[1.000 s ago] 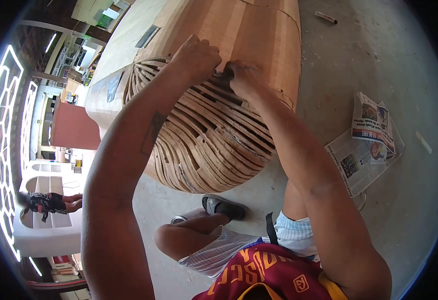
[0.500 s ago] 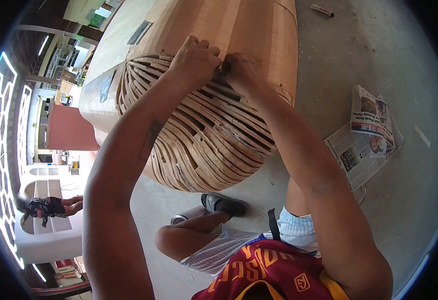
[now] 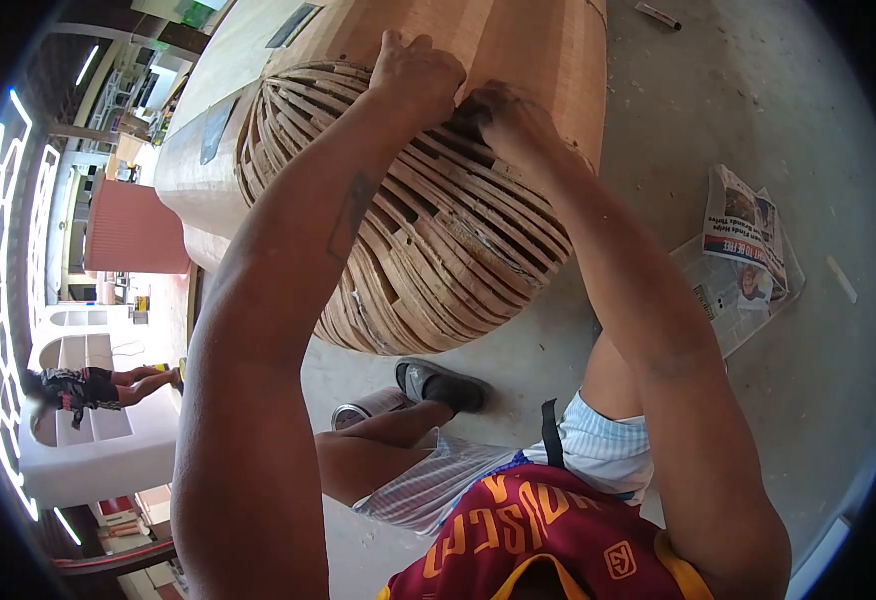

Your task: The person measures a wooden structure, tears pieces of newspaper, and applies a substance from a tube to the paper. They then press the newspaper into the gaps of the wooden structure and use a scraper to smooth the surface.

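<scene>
A large curved wooden form (image 3: 408,270) fills the upper middle, its rounded end built of many thin bent strips with dark gaps between them. My left hand (image 3: 420,80) is at the upper edge of the strips, fingers curled, where they meet the smooth wooden panel (image 3: 518,45). Close beside it, my right hand (image 3: 513,120) is closed with its fingers bent down at the same seam. What the fingers of either hand hold, if anything, is hidden.
Newspaper sheets (image 3: 748,240) lie on the grey floor to the right. A small tube (image 3: 658,15) lies at the top right. A metal can (image 3: 368,408) stands near my sandalled foot (image 3: 443,385). A person (image 3: 98,390) stands in the left background near white shelving.
The view has shifted, so the wooden form sits slightly higher and further right. Both hands stay together at the seam. The background person has changed posture a little.
</scene>
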`<state>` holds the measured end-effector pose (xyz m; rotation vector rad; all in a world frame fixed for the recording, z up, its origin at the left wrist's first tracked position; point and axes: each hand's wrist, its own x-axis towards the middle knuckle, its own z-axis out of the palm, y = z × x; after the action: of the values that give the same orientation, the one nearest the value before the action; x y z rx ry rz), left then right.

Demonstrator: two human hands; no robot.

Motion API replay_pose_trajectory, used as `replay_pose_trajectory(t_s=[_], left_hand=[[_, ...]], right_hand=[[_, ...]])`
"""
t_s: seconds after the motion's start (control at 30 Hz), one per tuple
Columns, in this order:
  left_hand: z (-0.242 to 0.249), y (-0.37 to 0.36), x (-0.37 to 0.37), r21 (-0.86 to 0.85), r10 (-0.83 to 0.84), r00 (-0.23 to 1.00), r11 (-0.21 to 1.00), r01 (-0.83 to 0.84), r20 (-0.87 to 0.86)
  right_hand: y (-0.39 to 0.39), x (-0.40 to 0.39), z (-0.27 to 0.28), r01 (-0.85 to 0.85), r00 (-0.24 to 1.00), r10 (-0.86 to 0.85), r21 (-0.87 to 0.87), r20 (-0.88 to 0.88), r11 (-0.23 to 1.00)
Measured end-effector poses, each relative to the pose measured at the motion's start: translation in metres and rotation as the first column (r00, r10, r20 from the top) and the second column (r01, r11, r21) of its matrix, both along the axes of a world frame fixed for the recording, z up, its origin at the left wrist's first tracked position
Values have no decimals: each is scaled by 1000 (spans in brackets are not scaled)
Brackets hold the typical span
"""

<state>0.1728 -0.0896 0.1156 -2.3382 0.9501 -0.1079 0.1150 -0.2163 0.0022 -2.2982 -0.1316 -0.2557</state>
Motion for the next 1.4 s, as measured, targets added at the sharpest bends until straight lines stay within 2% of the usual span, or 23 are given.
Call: replay_pose_trajectory(t_s=[0.13,0.23,0.43,0.53,0.63,0.73,0.83,0.93,1.03,1.13,1.17,1.27,1.33,1.4], left_hand=[[1,-1,-4,13,-17,1000,1000,16,3],[13,-9,-7,118,-7,995,993,20,-104],[-3,-7,-6,157,-79,997,985,79,-4],[-10,-2,-11,64,-75,997,995,73,33],[-13,3,-10,41,-81,996,996,80,25],[-15,12,-4,-24,-186,982,982,185,-29],[-21,20,-3,-117,-267,963,956,271,46],[-19,23,1,-101,-231,973,968,229,-10],[-18,26,3,-78,-281,960,957,279,-9],[-13,33,7,-80,-399,911,910,408,104],[-9,35,7,-66,-379,922,921,384,83],[7,33,3,-30,-322,947,946,322,21],[10,30,3,-19,-288,957,958,287,-28],[20,33,1,-121,-294,955,950,289,-27]], right_hand=[[11,8,-9,101,994,-98,-44,52,994],[10,11,-1,124,988,-119,46,-99,991],[10,3,5,86,996,-85,15,-32,996],[11,8,-3,79,996,-77,38,-46,996],[12,-2,-8,78,997,-78,45,-10,996],[10,-3,-7,5,1000,-6,-7,-10,1000],[9,-4,-2,29,999,-25,104,-40,994],[-6,1,3,-2,1000,3,64,-24,998],[-33,21,-2,165,985,-169,118,25,979],[-55,10,18,220,975,-218,226,-36,949],[-57,3,29,243,970,-236,188,-60,952],[-63,-4,40,228,972,-211,223,-98,948],[-62,-5,41,195,981,-185,230,-64,953],[-57,-2,35,133,991,-137,229,3,964]])
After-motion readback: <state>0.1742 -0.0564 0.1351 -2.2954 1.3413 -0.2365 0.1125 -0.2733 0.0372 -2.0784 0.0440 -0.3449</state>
